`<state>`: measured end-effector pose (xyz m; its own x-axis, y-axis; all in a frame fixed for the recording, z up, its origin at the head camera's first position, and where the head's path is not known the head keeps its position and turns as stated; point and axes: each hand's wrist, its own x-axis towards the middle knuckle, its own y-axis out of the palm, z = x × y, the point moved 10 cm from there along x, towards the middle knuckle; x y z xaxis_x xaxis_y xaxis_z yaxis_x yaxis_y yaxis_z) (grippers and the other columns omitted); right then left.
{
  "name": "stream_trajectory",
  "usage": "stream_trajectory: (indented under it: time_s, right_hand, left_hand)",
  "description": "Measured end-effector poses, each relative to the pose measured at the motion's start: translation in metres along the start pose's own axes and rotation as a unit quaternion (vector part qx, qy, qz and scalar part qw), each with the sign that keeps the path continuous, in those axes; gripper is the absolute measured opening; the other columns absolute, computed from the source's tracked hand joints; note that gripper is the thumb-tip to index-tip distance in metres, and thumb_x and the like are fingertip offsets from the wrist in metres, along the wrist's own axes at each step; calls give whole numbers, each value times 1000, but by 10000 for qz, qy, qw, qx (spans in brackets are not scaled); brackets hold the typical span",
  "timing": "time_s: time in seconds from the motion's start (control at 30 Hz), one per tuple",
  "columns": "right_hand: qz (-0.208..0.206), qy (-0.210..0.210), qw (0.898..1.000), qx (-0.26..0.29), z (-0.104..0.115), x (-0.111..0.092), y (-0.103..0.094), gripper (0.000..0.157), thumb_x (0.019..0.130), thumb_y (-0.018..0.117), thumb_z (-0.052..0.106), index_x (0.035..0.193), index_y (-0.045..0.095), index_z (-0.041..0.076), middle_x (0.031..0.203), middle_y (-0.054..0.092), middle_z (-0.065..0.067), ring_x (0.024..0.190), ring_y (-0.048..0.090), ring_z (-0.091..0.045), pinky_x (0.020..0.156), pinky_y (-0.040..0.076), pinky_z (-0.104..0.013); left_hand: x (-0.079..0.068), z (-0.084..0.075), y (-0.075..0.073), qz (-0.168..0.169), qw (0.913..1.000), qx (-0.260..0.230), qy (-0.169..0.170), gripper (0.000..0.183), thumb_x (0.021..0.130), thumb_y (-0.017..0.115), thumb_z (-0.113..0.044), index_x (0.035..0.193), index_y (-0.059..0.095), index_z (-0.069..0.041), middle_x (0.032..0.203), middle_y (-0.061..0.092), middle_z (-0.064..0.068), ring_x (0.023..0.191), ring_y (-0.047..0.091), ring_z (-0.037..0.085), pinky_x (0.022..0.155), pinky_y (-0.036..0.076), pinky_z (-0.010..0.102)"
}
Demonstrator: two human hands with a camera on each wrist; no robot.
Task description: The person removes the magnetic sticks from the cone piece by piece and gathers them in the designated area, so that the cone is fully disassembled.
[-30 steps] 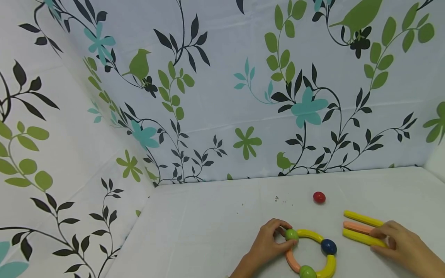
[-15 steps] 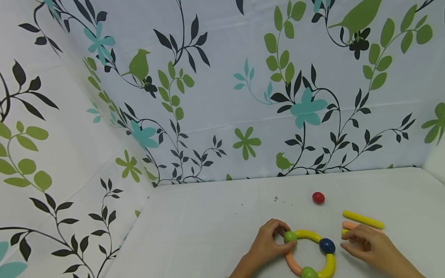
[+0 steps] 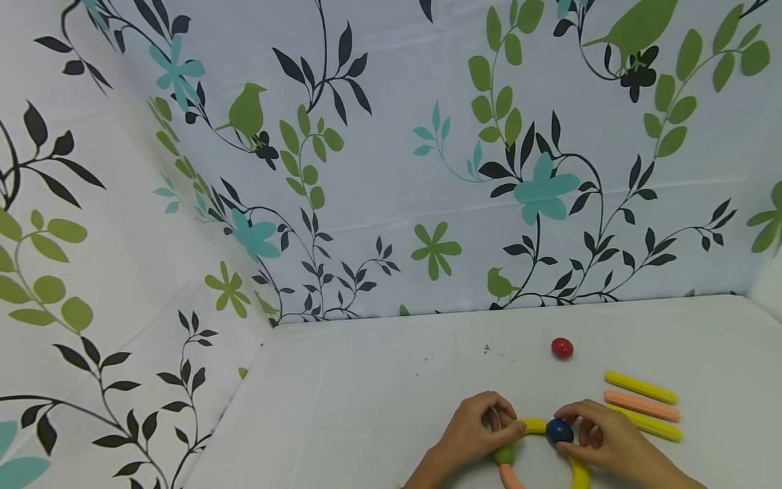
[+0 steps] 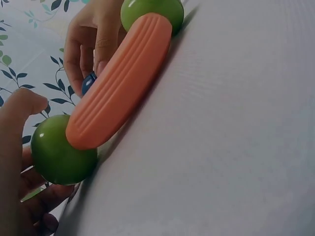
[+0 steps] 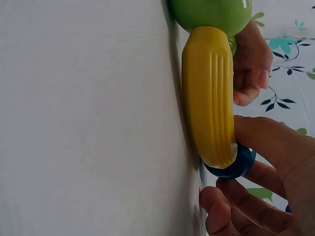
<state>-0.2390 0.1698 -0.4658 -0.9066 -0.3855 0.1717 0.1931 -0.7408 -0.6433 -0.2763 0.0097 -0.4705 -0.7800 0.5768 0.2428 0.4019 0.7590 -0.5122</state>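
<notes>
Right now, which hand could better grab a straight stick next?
Probably the right hand, nearer the straight sticks, though holding the blue ball; the left hand, farther off, grips a green ball.

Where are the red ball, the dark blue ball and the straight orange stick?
Red ball (image 3: 562, 348), head view, visible middle.
Dark blue ball (image 3: 559, 430), head view, visible middle.
Straight orange stick (image 3: 642, 405), head view, midway along its length.

In the head view we get even, diffuse light, the worktop (image 3: 342, 394) pale and the patterned cloth (image 3: 379, 170) faintly bluish. Both wrist views look dimmer and greyer to us. We see a small glare spot on the lower green ball (image 4: 59, 152) and soft shadows along the orange piece (image 4: 120, 83) and the yellow piece (image 5: 209, 98), whose ridges we find clearly in focus.
</notes>
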Motion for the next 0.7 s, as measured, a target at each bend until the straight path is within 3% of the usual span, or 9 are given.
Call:
stream_trajectory:
  time_s: [0.17, 0.33, 0.5, 0.7]
  right_hand:
    - [297, -193, 9986, 402, 6, 6, 12, 37, 88, 73, 22, 117, 62, 3, 95, 57, 11, 71, 49, -2, 59, 44, -20]
    - [611, -395, 9931, 915, 15, 12, 27, 37, 90, 71, 20, 121, 60, 2, 100, 58, 10, 73, 51, -5, 58, 43, -22]
    - [572, -618, 9927, 860, 20, 16, 32, 35, 89, 72, 21, 117, 60, 4, 98, 59, 11, 72, 51, -4, 57, 42, -23]
    - [421, -566, 9956, 610, 15, 16, 29, 36, 87, 74, 23, 115, 60, 4, 98, 59, 11, 74, 50, -1, 59, 42, -22]
  left_hand:
    - [1, 2, 9, 478, 9987, 179, -68, 20, 90, 71, -30, 105, 71, -17, 91, 65, -13, 68, 50, -9, 66, 41, 12]
    - [1, -1, 15, 822, 9946, 604, 201, 24, 87, 75, -27, 110, 72, -18, 96, 71, -12, 67, 47, -12, 66, 38, 12]
    - [1, -2, 16, 837, 9955, 346, 278, 20, 85, 77, -18, 103, 73, -11, 88, 71, -6, 66, 46, -11, 58, 41, 10]
    - [2, -4, 14, 802, 9952, 413, 371, 14, 83, 76, -13, 96, 72, -10, 81, 67, -7, 65, 44, -11, 59, 43, 9]
